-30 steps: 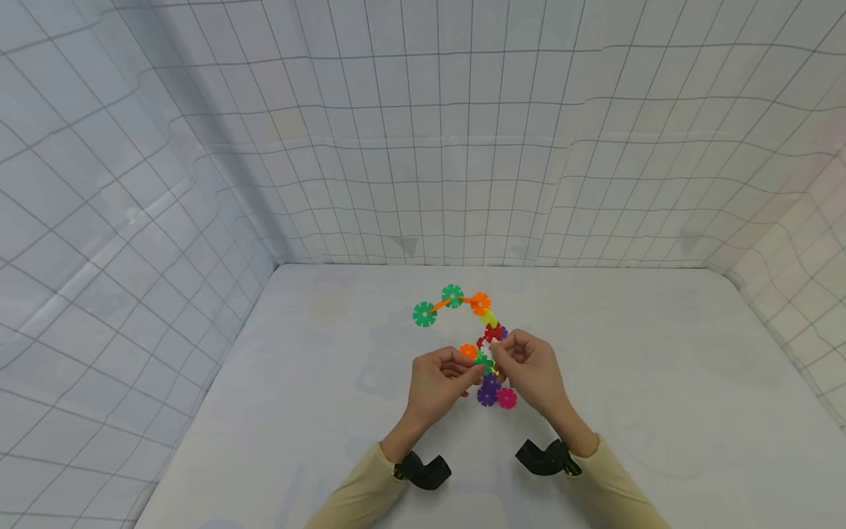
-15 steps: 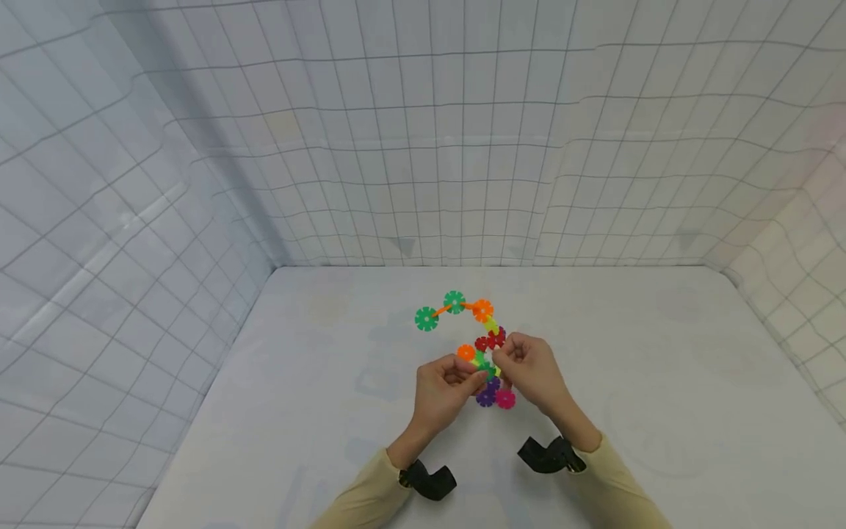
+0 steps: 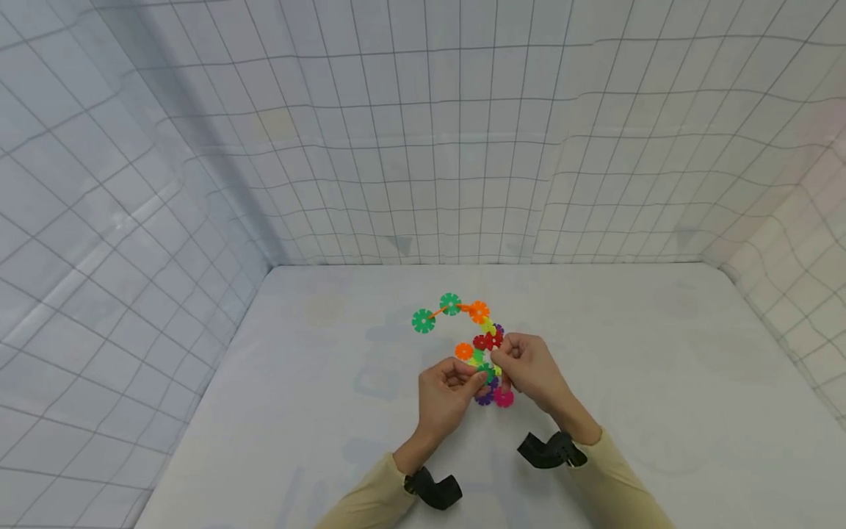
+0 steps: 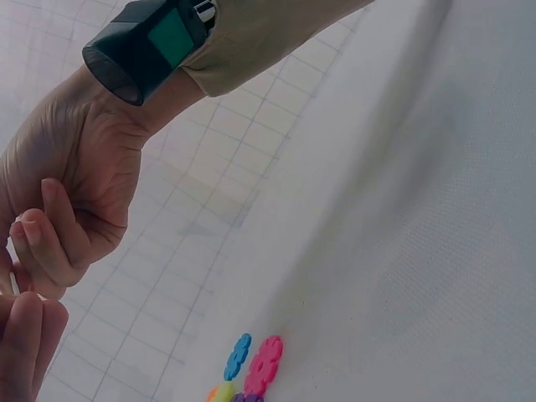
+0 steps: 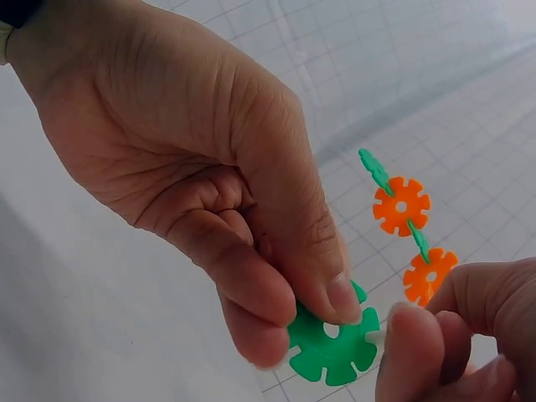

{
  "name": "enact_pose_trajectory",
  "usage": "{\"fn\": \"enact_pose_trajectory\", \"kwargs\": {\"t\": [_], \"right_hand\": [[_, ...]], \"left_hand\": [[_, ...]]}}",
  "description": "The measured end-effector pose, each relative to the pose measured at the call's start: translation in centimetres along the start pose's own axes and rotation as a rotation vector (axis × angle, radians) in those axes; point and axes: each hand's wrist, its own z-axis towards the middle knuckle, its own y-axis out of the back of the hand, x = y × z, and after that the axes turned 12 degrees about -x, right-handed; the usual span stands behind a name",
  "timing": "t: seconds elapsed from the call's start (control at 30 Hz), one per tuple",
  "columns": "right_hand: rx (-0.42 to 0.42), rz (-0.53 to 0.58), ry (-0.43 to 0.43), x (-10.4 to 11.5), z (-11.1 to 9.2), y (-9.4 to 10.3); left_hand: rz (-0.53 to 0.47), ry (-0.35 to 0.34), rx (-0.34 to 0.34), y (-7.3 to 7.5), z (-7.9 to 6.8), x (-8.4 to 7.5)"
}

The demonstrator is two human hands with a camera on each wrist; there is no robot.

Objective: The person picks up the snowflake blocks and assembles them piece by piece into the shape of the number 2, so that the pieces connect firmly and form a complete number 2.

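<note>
My left hand pinches a green notched toy disc between thumb and fingers. Facing it, my right hand pinches a white notched disc, which meets the green one's edge; most of the white disc is hidden by fingers. Both belong to a chain of slotted-together discs. Its far end curves left through an orange disc to a green end disc. Red discs sit just beyond the right fingertips. A pink disc and purple ones lie below, between the hands.
A white table spreads beneath the hands. Pale grid-patterned sheeting rises behind it and at both sides. Each wrist wears a black camera mount over a beige sleeve.
The left hand has shifted slightly right and down, closer to the right hand. Both hands keep their pinch, the red discs show more fully, and the chain's far end has dipped slightly.
</note>
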Motion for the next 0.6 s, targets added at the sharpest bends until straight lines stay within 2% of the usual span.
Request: {"fn": "enact_pose_trajectory", "kwargs": {"t": [0.13, 0.4, 0.6], "right_hand": [[-0.009, -0.010, -0.008, 0.1, -0.1, -0.1], [-0.028, -0.014, -0.010, 0.3, -0.3, -0.5], [-0.027, -0.011, -0.021, -0.2, -0.1, -0.6]], "left_hand": [[-0.023, 0.005, -0.014, -0.1, -0.1, 0.2], [-0.048, 0.019, -0.058, 0.0, 0.2, 2.9], [-0.021, 0.062, -0.065, 0.2, 0.5, 3.1]]}}
